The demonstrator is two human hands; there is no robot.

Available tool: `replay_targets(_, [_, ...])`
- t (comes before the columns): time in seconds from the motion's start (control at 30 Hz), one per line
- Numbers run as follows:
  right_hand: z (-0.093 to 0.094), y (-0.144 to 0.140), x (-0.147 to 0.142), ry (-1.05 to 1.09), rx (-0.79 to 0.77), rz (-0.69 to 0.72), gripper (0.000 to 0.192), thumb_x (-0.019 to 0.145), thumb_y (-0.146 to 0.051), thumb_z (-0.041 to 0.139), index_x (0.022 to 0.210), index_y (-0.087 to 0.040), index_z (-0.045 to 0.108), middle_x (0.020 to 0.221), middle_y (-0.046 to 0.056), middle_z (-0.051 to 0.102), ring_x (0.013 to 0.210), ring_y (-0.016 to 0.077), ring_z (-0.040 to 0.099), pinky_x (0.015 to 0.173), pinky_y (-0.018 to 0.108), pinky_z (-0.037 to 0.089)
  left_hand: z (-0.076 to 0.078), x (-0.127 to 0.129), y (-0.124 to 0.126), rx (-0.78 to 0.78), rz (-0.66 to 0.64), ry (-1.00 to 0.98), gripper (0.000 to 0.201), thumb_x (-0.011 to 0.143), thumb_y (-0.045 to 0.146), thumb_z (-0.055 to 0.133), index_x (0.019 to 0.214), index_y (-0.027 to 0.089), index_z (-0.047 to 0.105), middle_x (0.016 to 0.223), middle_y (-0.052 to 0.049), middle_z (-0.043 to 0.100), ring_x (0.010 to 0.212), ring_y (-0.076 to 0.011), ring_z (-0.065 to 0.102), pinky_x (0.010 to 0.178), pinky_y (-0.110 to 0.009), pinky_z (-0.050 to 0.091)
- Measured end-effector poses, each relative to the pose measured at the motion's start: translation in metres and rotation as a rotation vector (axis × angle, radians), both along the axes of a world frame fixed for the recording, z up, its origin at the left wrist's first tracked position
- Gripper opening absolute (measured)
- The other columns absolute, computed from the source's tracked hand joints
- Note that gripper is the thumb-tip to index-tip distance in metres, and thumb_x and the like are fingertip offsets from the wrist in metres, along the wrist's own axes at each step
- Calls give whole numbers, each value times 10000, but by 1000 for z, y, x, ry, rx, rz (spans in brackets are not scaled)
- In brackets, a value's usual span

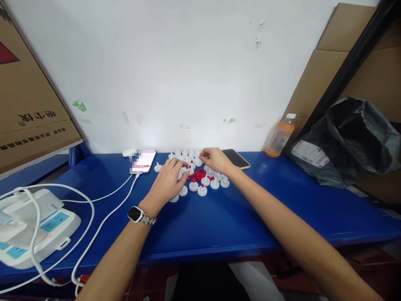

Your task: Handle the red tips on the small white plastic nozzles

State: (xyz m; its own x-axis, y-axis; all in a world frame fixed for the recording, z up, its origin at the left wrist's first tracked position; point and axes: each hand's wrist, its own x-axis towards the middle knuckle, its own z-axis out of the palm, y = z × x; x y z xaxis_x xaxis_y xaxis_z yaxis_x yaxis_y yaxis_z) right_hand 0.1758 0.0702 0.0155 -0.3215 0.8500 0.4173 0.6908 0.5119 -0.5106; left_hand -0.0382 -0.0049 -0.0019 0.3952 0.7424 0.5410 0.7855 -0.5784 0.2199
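Many small white discs with a central stem (pixel 214 184) are grouped on the blue table. A pile of small red caps (pixel 199 175) lies among them. Some stems bear a red cap, such as the white disc at the front (pixel 202 191). My left hand (pixel 167 177) rests over the left side of the group, thumb and forefinger apart beside a red-tipped disc (pixel 191 168). At the back right of the group, my right hand (pixel 216 159) has its fingertips pinched just above a white disc (pixel 198 161); whatever is between them is too small to make out.
A lit phone (pixel 144 162) on a white cable lies left, a dark phone (pixel 236 159) behind my right hand. An orange drink bottle (pixel 280 136) and a black plastic bag (pixel 347 142) stand right. A power strip (pixel 65 234) with looping cables occupies the left front.
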Motion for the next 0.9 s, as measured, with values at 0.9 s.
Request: replay_targets(0.9, [-10,-39,-13,-482,53,188,130,857,-332,660,881,-249,757,971,83,594,1004,271,441,870,405,268,-4,-6,1,-112,-39,-28,339,982,399,452,1235,211,575,1164,-88,671,1064,-268,556,908,-442,478])
